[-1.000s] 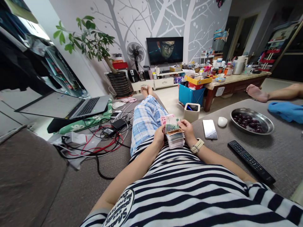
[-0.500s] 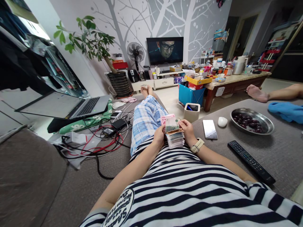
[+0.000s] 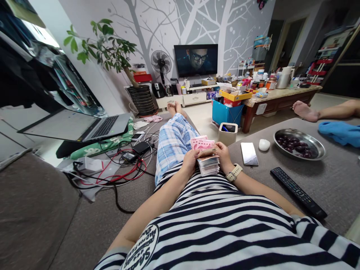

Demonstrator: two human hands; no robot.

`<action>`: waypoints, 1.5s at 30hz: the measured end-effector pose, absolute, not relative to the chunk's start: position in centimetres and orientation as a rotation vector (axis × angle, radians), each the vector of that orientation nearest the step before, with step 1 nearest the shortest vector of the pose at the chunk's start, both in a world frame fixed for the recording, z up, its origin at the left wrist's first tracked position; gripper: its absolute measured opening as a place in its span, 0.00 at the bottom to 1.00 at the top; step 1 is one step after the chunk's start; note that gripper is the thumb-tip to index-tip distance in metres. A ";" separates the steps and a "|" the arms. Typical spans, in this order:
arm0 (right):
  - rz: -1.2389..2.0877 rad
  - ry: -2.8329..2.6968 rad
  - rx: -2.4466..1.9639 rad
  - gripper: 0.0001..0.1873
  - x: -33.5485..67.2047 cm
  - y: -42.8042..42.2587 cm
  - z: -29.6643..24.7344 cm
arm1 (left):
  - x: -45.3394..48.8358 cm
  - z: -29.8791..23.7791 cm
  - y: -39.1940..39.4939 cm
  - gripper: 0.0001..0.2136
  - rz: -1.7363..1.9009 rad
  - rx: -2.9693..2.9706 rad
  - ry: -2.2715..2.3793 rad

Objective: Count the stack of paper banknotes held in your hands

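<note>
A folded wad of banknotes rests over my lap, held between both hands. My left hand is closed on its left edge, thumb on top. My right hand grips the other edge, its wrist wearing a pale watch. Pink notes marked 100 stand up at the far side of the wad. A greenish-brown note lies bent down in front of them between the thumbs. Many note edges fan out toward my striped shirt. Fingers under the wad are hidden.
Right of me on the sofa lie a phone, a white mouse, a steel bowl of dark fruit and a remote control. Left are tangled cables and an open laptop. Another person's foot reaches in at right.
The green note that stood upright between my hands is now folded down toward me, uncovering more of the pink notes behind it. My arms have hardly moved.
</note>
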State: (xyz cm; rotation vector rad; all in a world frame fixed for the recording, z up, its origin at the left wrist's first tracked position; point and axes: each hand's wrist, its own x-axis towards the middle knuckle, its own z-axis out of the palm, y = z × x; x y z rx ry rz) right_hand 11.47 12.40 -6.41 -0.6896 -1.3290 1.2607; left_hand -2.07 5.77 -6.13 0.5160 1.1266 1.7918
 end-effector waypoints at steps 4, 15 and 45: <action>1.254 -1.349 -0.708 0.21 11.5 12.3 -6.4 | -2.1 -5.9 5.8 0.06 1.772 0.505 1.166; 1.236 -1.344 -0.700 0.20 11.6 11.9 -6.1 | -1.8 -5.8 6.2 0.05 1.839 0.384 1.120; 1.355 -1.282 -0.629 0.23 11.8 11.6 -6.1 | -2.0 -6.2 6.2 0.05 1.855 0.436 1.146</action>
